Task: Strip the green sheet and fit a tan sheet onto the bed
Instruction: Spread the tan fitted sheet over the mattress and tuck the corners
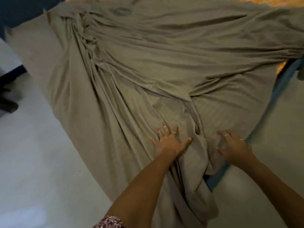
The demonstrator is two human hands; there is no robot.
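Note:
A tan sheet lies spread and heavily wrinkled over the bed, with folds fanning from the far left down to the near corner. Its near end hangs off the corner toward me. My left hand lies flat on the sheet with fingers spread. My right hand, blurred, rests on the sheet at the bed's near right edge with its fingers spread. Orange patterned mattress shows uncovered at the far right and at the right side. No green sheet is in view.
The blue bed frame runs along the right edge down to the near corner. Pale floor lies on the left and right of the bed. A dark object stands at the far left edge.

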